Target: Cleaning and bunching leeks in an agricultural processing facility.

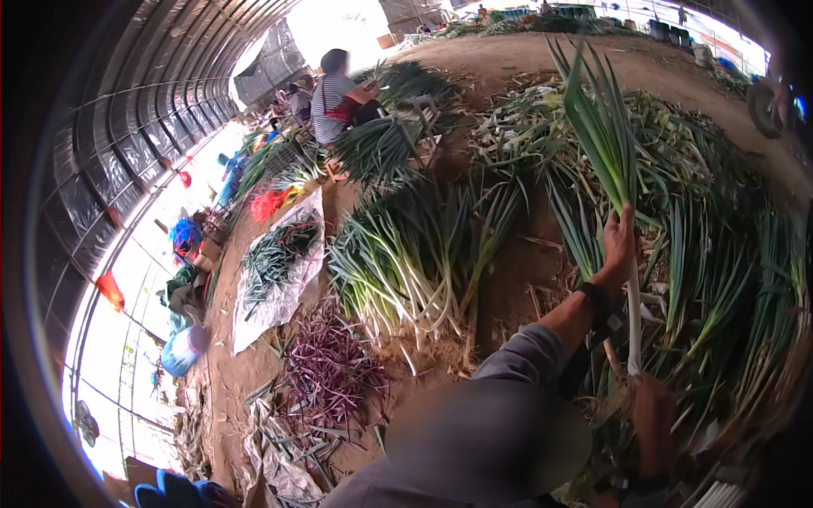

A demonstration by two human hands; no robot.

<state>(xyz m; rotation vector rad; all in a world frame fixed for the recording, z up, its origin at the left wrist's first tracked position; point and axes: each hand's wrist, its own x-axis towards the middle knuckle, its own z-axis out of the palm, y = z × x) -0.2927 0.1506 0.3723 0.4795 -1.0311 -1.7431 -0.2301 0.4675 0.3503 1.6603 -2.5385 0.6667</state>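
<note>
Gripping the leek (633, 322) with the left hand (621, 241), curling the fingers around it just below the leaves (603, 140). Placing the right hand (654, 415) at the leek's root end, blurring too much to tell how far open it is or whether it has hold. Aligning the leek's long axis nearly up and down the view, leaning the leaf tips slightly left; being nearer the leaves with the left hand, nearer the roots with the right. Wearing a dark band (600, 306) on the left wrist, just left of the leek. Facing a heap (720, 279) of leeks right of the leek, a bunch (415, 271) to its left, purple stems (334, 364) and a white sheet (254, 326) farther left. Having a co-worker (334, 102) sitting well beyond the leek, leftward.
</note>
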